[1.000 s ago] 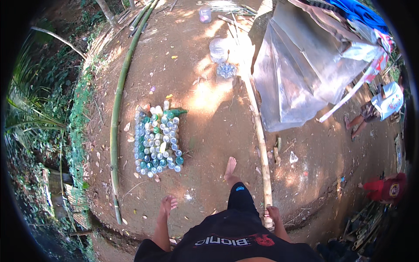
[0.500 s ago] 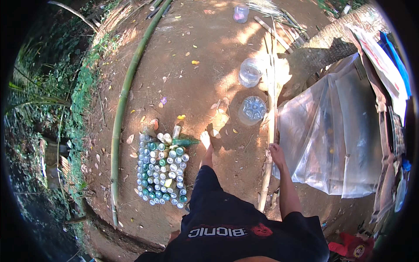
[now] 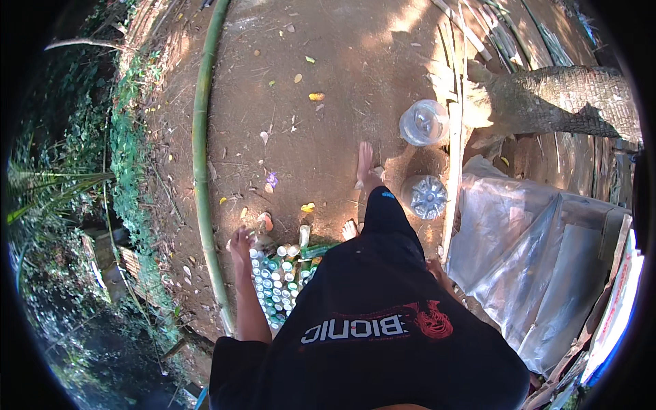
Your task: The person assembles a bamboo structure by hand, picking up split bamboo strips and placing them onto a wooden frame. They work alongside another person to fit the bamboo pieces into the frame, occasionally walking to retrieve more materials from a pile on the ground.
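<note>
Forward steps have brought the left hand (image 3: 240,244), loose and seemingly empty, beside the clustered glass bottles (image 3: 280,277) on the dirt (image 3: 328,102). Whether the right hand (image 3: 435,268), partly behind the shirt (image 3: 369,287), grips anything cannot be told. Swung low, the rear foot (image 3: 350,229) could topple bottles.

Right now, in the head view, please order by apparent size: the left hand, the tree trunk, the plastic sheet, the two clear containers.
1. Plastic sheet
2. Tree trunk
3. Upper container and lower container: about alike, not ranked
4. Left hand
</note>
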### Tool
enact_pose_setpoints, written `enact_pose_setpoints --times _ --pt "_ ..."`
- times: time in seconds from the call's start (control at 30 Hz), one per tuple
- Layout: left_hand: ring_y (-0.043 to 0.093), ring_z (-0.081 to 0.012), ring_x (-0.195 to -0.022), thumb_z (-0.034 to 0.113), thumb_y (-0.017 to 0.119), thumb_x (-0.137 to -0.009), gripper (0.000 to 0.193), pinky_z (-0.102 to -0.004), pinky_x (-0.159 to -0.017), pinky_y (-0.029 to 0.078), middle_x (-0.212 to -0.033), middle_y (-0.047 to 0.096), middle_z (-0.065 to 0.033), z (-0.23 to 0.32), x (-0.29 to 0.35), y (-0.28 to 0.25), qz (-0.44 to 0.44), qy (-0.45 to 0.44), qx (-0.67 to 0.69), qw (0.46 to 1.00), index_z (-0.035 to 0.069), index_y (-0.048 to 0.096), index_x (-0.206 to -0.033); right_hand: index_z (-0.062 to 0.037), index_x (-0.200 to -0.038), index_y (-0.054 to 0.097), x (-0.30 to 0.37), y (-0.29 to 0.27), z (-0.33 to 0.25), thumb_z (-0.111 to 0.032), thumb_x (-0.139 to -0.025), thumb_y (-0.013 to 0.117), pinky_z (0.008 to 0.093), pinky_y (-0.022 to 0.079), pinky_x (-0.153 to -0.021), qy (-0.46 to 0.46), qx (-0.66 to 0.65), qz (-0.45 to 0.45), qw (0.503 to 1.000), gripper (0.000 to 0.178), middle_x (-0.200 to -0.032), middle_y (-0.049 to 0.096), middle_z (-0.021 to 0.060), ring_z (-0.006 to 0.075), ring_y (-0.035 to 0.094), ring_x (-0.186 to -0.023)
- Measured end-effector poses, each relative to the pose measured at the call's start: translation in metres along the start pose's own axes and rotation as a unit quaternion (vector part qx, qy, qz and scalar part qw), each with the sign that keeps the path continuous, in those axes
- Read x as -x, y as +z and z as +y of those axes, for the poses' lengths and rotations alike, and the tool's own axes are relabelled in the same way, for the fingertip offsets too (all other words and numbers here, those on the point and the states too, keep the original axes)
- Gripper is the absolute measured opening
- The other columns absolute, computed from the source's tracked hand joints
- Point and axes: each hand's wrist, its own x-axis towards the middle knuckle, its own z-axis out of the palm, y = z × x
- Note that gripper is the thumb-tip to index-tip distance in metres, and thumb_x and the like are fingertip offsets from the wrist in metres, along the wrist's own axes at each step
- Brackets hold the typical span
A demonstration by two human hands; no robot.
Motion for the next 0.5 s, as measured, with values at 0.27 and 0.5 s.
enact_pose_setpoints --times 0.27,0.5 --pt "0.06 -0.0211 -0.091 0.037 0.054 -0.092 0.046 -0.0318 -0.079 0.047 -0.11 0.061 -0.0106 0.067 -0.136 0.079 -0.054 -0.25 0.022 0.967 0.007 0.051 -0.127 -0.006 -0.087 0.058 -0.29 -0.137 -0.271 -0.023 -0.09 0.054 0.0288 0.041 -0.039 0.286 -0.198 -0.003 0.937 0.018 -0.064 0.055 0.0022 0.0128 0.047 -0.046" --pt "0.062 -0.0219 -0.082 0.036 0.055 -0.091 0.04 -0.0363 -0.076 0.049 -0.095 0.063 -0.0111 0.161 -0.176 0.188 -0.096 -0.351 -0.164 0.917 0.004 0.056 -0.115 0.0019 -0.114 0.059 -0.515 -0.341 -0.603 -0.03 -0.094 0.051 0.029 0.048 -0.077 0.011 -0.202 0.152 0.967 0.039 -0.096 0.066 0.0085 0.0155 0.061 -0.085"
